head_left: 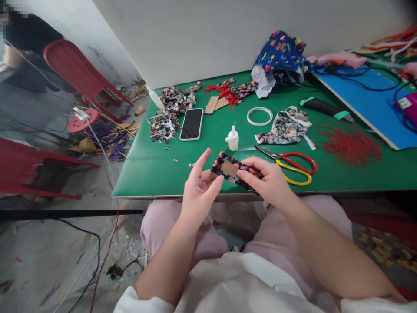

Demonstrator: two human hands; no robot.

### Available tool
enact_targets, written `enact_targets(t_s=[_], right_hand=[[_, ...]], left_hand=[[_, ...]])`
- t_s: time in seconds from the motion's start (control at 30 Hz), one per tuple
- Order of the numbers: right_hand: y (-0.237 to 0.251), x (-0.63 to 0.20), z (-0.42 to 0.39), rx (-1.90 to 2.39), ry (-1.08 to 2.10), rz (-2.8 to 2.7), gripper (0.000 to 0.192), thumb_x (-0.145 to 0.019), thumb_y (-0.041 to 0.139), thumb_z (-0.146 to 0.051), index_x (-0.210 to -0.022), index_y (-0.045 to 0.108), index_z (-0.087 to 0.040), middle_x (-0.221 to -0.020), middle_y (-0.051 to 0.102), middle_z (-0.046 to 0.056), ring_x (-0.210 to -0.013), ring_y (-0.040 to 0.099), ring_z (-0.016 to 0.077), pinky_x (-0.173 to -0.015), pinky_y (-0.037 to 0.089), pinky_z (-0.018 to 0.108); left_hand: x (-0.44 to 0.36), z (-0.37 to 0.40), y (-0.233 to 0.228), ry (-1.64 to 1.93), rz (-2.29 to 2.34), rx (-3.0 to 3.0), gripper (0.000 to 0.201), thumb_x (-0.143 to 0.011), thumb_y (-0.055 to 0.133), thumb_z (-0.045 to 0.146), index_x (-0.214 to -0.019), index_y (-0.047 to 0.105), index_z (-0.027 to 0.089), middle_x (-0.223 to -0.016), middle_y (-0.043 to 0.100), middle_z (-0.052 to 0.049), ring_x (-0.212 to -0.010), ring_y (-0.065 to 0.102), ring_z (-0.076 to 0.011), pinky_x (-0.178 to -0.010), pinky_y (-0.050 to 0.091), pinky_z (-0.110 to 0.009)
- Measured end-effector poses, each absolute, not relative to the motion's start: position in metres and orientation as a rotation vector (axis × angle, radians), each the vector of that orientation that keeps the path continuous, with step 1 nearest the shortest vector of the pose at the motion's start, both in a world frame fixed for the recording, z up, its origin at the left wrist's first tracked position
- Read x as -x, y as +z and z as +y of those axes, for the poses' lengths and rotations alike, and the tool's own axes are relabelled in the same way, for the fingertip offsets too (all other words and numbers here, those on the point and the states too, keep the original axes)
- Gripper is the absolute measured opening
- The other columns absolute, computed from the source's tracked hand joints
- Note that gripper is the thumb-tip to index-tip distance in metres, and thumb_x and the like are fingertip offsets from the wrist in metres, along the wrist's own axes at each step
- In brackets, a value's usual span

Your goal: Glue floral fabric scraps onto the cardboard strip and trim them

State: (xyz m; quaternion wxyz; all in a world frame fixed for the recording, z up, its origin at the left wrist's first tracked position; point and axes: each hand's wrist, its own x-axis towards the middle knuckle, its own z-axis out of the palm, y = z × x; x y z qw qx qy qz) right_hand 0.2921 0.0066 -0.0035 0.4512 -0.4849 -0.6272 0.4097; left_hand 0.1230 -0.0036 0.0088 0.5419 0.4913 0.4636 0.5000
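Observation:
My right hand (269, 178) grips a small flat piece of cardboard wrapped in dark floral fabric (230, 168), thumb on top and fingers behind. Bare brown cardboard shows in its middle. At the piece's left end, my left hand (200, 187) pinches the edge between thumb and curled fingers, its index finger pointing up and away. Just beyond the piece stands a white dropper bottle (233, 140). Scissors with one red and one yellow handle (298, 167) lie partly open beside my right hand.
On the green table (137, 174) are a phone (192, 124), floral scraps (176, 102), a tape roll (259, 116), floral fabric (288, 126), red threads (353, 145), a black-and-green cutter (325, 108) and a blue board (368, 100). A person (32, 34) sits at far left near red chairs (74, 65).

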Motion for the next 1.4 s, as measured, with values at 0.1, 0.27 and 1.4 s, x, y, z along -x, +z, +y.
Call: enact_targets(t_s=[0.1, 0.27, 1.4], right_hand=[[-0.003, -0.292, 0.005, 1.19, 0.961, -1.59, 0.014, -0.081, 0.059, -0.031, -0.088, 0.064, -0.019, -0.066, 0.058, -0.004, -0.054, 0.047, 0.0055, -0.049, 0.038, 0.016], [-0.002, -0.292, 0.004, 1.18, 0.868, -1.647, 0.013, -0.081, 0.058, -0.029, -0.087, 0.063, -0.018, -0.067, 0.06, -0.003, -0.054, 0.05, 0.0056, -0.048, 0.039, 0.015], [-0.011, -0.283, 0.001, 1.189, 0.641, -1.684, 0.015, -0.085, 0.053, -0.029, -0.089, 0.063, -0.018, -0.071, 0.064, 0.0, -0.057, 0.054, 0.0092, -0.053, 0.041, 0.02]], left_hand=[[-0.125, -0.001, 0.009, 1.208, 1.135, -1.115, 0.049, -0.074, 0.068, 0.019, -0.122, 0.057, 0.023, -0.086, 0.073, -0.002, -0.076, 0.068, -0.0129, -0.073, 0.054, -0.022], [-0.127, 0.002, 0.006, 1.253, 1.034, -1.024, 0.038, -0.072, 0.07, 0.016, -0.108, 0.065, 0.024, -0.094, 0.073, 0.0, -0.083, 0.068, -0.0148, -0.073, 0.057, -0.026], [-0.14, -0.004, 0.006, 1.241, 0.94, -0.698, 0.045, -0.062, 0.062, 0.005, -0.103, 0.057, 0.024, -0.093, 0.064, 0.001, -0.081, 0.06, -0.0111, -0.077, 0.049, -0.025]])
